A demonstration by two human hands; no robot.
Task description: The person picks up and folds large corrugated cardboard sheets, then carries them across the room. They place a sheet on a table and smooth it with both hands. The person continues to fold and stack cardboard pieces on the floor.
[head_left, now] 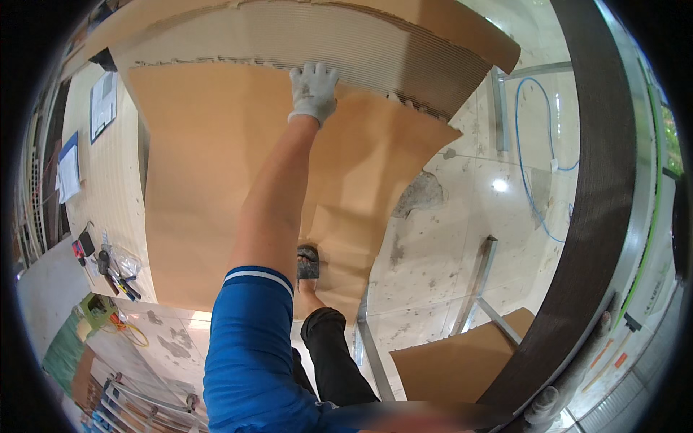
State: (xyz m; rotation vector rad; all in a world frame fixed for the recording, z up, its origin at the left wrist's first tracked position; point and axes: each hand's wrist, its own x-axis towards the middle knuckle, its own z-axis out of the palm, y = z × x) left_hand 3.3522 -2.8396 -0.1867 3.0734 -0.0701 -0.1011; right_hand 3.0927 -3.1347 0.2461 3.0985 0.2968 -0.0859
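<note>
My gloved left hand (312, 90), top centre of frame, grips the torn edge of the brown paper liner (216, 180), peeling from corrugated cardboard sheet (346, 40). Right hand out of view.

A blue cable (534, 166) is seen looped on the pale tiled floor (447, 238), well to the right of the grip. Metal frame bars (480, 278) are laid below it, near a smaller cardboard piece (455, 364). Far left of the grip, papers on a clipboard (103, 105) are placed on the desk (108, 187). Pens and small tools (115, 278) are gathered lower left.
</note>
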